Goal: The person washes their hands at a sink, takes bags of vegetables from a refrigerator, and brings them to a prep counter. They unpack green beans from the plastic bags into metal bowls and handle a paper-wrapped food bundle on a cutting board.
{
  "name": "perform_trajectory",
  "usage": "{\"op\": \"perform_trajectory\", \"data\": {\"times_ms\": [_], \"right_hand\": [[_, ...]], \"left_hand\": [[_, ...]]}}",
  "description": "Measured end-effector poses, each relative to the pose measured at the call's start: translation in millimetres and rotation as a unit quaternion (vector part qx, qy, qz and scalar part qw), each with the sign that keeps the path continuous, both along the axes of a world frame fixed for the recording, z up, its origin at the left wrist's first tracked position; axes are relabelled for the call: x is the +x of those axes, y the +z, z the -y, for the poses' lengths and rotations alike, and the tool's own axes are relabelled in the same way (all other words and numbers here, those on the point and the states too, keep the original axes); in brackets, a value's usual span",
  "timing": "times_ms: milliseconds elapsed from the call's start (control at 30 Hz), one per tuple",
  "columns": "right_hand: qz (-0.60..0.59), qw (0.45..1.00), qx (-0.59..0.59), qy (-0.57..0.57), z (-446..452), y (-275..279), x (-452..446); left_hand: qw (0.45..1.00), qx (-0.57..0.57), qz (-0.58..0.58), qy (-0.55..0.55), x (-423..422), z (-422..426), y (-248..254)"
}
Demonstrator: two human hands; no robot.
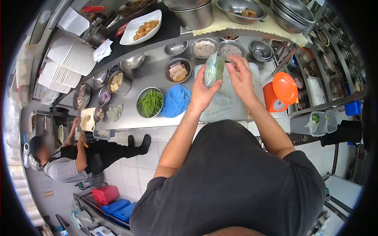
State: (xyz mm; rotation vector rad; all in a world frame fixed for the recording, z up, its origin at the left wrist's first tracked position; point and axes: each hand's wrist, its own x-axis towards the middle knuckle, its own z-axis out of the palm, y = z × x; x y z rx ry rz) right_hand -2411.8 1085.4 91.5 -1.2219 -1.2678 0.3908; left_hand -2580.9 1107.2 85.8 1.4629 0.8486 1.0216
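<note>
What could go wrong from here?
The wrapped green bundle is held up in the left hand, so it might slip and drop onto the board. The right forearm appears close to the orange scale, so a wide swing could knock it.

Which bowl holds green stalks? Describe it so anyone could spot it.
Look along the steel counter to the crumpled bright-blue heap, left of the wearer's left hand. The metal bowl sits just left of that. Slim green stalks set it apart from the bowl of pale slabs nearby.
</note>
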Motion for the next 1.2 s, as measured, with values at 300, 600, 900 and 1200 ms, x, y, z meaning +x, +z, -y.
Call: {"op": "perform_trajectory", "data": {"times_ms": [300, 600, 900, 1200], "right_hand": [[-0.073, 0.997, -0.009, 0.005, 17.7, -21.9, -28.2], [-0.103, 0.992, -0.063, 0.043, 3.9, -52.4, -22.9], [0.114, 0.993, 0.012, 0.002, 15.1, -28.6, -17.7], [0.100, 0.995, 0.013, 0.006, 13.7, -34.6, 0.5]], "left_hand": [[0.910, 0.228, -0.300, 0.170, 19.1, 25.3, 0.1], [0.881, 0.189, -0.398, 0.174, 18.6, 35.0, -2.1], [0.883, 0.144, -0.414, 0.169, 23.6, 31.4, -8.2], [0.898, 0.122, -0.406, 0.118, 32.5, 27.7, 3.6]]}}
